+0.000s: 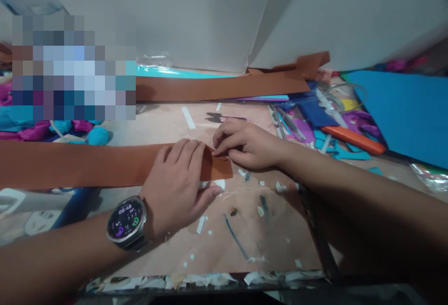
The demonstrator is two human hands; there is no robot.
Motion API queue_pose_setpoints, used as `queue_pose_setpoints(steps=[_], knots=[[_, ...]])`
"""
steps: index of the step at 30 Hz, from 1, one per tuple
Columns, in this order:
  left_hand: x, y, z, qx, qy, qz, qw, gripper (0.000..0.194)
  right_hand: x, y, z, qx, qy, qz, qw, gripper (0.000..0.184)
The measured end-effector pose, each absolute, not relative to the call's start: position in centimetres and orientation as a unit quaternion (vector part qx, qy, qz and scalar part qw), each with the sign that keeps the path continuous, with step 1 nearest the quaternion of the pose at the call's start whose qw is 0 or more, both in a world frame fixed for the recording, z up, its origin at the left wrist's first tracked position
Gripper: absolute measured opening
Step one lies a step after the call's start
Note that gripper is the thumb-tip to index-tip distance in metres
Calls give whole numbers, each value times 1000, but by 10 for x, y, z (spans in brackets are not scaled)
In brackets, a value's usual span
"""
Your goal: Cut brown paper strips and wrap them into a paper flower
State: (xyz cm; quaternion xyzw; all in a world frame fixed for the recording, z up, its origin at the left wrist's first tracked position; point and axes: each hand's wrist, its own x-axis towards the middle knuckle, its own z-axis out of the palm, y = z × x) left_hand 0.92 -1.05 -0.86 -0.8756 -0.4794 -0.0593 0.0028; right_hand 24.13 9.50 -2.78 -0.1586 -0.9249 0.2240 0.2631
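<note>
A long brown strip (87,165), like thick paper or foam sheet, lies across the left and middle of the work surface. My left hand (178,174), with a watch (126,222) on its wrist, rests flat on the strip near its right end, fingers stretched out and thumb apart. My right hand (248,144) has curled fingers, with the fingertips at the strip's upper right corner, which looks slightly raised there. Whether the thumb is under the strip is hard to see. Just beyond that hand lie small dark-bladed thread snips (215,117).
Another brown strip (217,89) lies along the back, by a white wall. To the right are an orange-handled cutter (353,140), coloured scraps and a blue sheet (406,114). Blue and magenta crumpled pieces (38,131) lie at left. White paper bits dot the board (280,239).
</note>
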Motion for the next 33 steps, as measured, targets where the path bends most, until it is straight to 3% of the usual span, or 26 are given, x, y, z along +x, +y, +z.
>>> queue_pose_setpoints(steps=[6,24,33], knots=[[11,-11,-6,-878,-476,-43,-22,70,242,95,-27,-160,-925,224,263,33],[10,-11,-8,-881,-472,-34,-9,81,241,93,-25,-139,-931,221,257,40],[11,-10,-9,-879,-477,-23,-15,81,239,94,-25,-153,-923,233,264,23]])
